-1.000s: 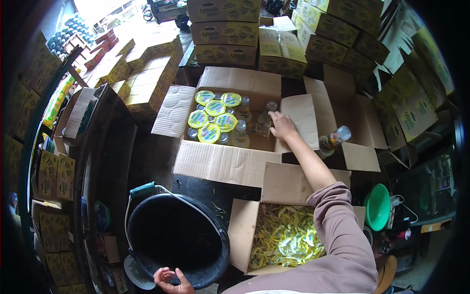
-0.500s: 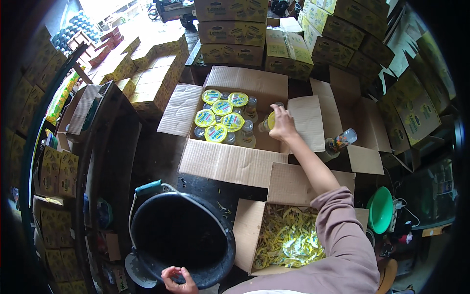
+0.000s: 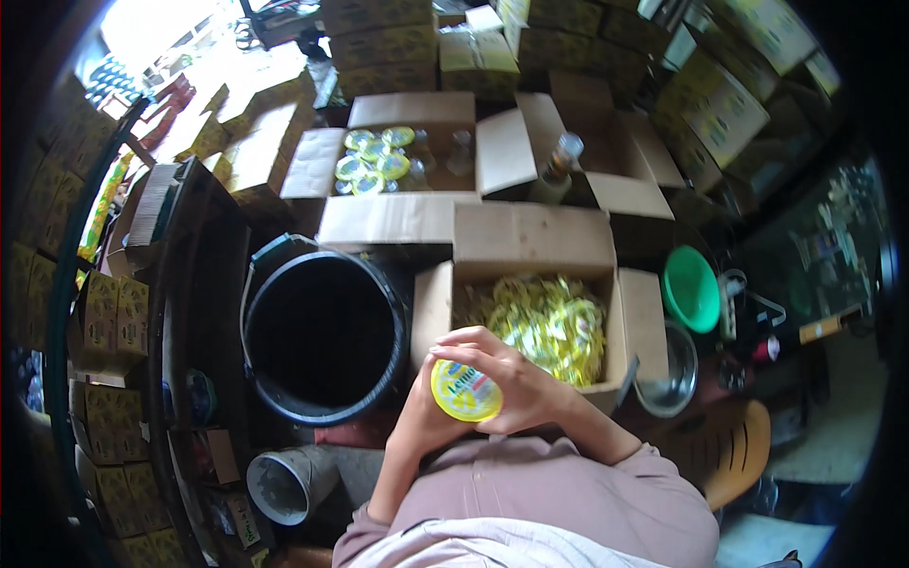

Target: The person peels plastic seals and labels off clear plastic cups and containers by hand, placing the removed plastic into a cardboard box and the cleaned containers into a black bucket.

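Note:
In front of my chest, a round cup with a yellow printed lid [image 3: 466, 392] is between my two hands, its lid tilted toward me. My left hand [image 3: 421, 409] wraps its left side, with most of the fingers hidden. From the right, my right hand [image 3: 516, 377] grips the cup, its fingers arched over the lid's far edge. The cup's body is hidden by the hands. Just beyond them stands an open carton [image 3: 535, 237] filled with yellow film strips [image 3: 554, 327].
Left stands a large black bucket [image 3: 322, 417] with a handle. Farther off, an open carton [image 3: 388, 220] holds several yellow-lidded cups [image 3: 374, 161] and clear glasses [image 3: 460, 153]. A bottle [image 3: 561, 161] stands right of it. A green bowl [image 3: 691, 289] and a metal bowl [image 3: 677, 379] are at right.
My right hand has left the far carton and come back to my chest with the cup. My left hand has moved from the bucket's rim to the cup. The view has shifted.

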The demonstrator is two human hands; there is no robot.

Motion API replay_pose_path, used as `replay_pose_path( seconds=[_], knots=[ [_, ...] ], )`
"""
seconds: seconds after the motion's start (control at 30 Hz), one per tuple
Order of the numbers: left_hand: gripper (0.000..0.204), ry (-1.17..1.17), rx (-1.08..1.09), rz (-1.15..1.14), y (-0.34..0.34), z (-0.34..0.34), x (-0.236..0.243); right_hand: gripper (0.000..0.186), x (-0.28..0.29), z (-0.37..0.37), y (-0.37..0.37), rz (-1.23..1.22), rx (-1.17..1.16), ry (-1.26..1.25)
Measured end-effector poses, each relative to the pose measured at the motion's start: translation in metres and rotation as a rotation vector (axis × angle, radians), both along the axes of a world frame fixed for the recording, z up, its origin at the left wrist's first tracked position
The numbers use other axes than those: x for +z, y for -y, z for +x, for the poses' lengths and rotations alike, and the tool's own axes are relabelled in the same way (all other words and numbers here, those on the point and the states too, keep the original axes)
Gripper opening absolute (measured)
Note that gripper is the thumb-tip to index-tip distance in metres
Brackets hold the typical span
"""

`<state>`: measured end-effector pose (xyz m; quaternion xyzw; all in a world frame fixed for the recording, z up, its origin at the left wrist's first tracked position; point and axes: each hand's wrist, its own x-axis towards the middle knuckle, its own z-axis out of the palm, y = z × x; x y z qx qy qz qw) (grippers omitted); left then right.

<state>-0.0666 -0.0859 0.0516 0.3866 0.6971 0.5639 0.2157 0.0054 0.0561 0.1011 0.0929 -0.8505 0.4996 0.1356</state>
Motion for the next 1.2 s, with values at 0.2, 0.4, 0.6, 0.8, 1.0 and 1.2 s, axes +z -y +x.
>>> replay_pose_path(
  seconds=[0.2,0.4,0.6,0.8,1.0,1.2],
  knots=[
    [0.078,0.215,0.042,0.246,0.011,0.029,-0.029,0.072,-0.028,0.066,0.016,-0.115,-0.323,-0.122],
    [0.072,0.318,0.368,0.501,0.053,-0.004,-0.021,0.031,-0.150,0.159,-0.029,-0.003,-1.559,-0.136],
    [0.042,0.004,0.677,0.343,0.093,-0.074,-0.034,0.041,-0.232,0.227,-0.072,-0.433,-1.812,0.087],
    [0.053,-0.280,0.664,0.255,0.088,-0.102,-0.066,0.051,-0.228,0.222,-0.069,-0.847,-1.626,-0.105],
    [0.053,-0.316,0.611,0.237,0.085,-0.097,-0.055,0.031,-0.167,0.165,-0.044,-0.908,-1.420,-0.186],
    [0.064,-0.309,0.520,0.222,0.082,-0.097,-0.055,0.032,-0.106,0.039,0.005,-0.878,-0.750,-0.081]
  ],
)
